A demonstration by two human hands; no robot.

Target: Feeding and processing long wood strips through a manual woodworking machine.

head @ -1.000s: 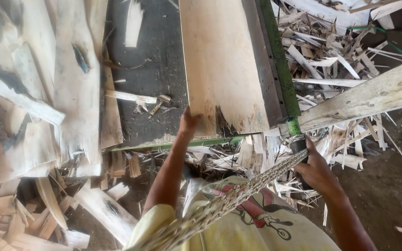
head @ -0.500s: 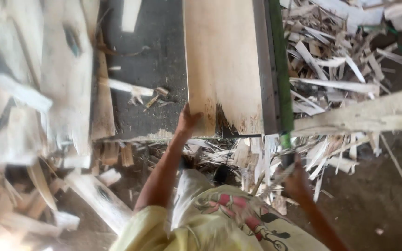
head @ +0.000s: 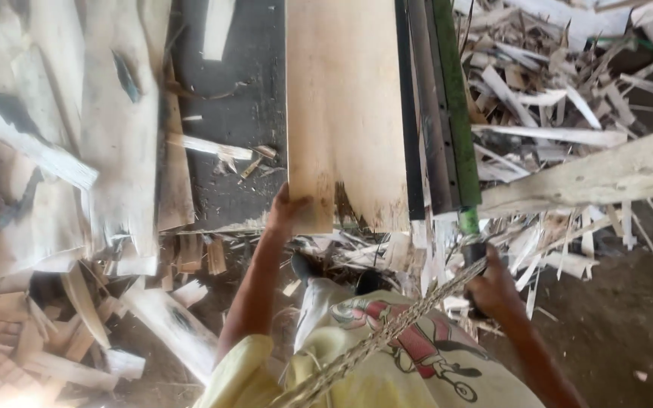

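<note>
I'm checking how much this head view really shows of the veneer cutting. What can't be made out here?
- Right hand: fingers hidden round the green lever; its grip end is covered.
- Veneer sheet: far end cut off by the top edge.
- Left hand: fingertips hidden under the sheet.
- Feet: mostly hidden by the yellow shirt.

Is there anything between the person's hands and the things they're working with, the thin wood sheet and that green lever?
Nothing visible is in the way. The left hand already grips the near edge of the wood sheet lying on the dark table. The right hand is closed around the dark handle at the end of the green lever.
</note>
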